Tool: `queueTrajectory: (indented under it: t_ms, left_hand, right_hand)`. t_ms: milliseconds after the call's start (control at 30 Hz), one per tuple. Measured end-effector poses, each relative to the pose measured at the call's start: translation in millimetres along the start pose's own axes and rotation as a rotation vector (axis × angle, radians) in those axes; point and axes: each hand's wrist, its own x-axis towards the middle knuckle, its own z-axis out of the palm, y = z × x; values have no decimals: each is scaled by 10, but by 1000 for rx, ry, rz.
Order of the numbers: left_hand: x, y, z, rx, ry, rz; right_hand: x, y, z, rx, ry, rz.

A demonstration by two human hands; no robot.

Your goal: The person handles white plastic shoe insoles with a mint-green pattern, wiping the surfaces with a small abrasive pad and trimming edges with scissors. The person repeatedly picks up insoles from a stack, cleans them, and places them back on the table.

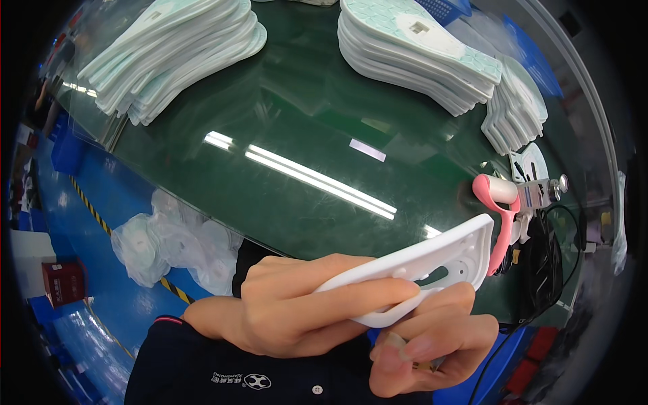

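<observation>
In front of my chest, my left hand [287, 307] grips a white moulded plastic panel [442, 251] by its near end, fingers wrapped across it. The panel is tilted, with a raised rim, an oval opening and a small round hole. Close against its lower right side is my right hand [445, 337], its fingers curled and the thumb pressed to them. A small yellowish, metallic-looking bit shows between those fingers, but its kind is hidden. Just beyond the panel's far end lies a roller with a pink handle [501, 246].
Tall stacks of white and pale green panels stand at the far left [182, 57] and far right [405, 64] of the green table [283, 121]. A smaller stack [516, 111], a clear metal-topped bottle [536, 194] and a black plastic bag [545, 270] line the right side. Clear bags [196, 246] hang low left.
</observation>
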Motion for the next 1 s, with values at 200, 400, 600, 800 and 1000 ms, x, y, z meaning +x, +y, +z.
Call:
queueTrajectory:
  t_ms: [200, 400, 600, 800, 1000]
  left_hand:
    - [-54, -43, -3, -17, 19, -10]
    - [15, -30, 46, -40, 13, -1]
    - [44, -16, -35, 19, 6, -51]
    - [-3, -58, -93, -57, 68, -34]
    - [12, -66, -104, -130, 18, -16]
  right_hand:
    - [45, 114, -30, 39, -116, -34]
    - [51, 22, -37, 79, -36, 51]
    - [85, 39, -70, 462, 264, 196]
    - [37, 323, -674, -14, 508, 250]
    - [-57, 772, -1107, -717, 496, 455]
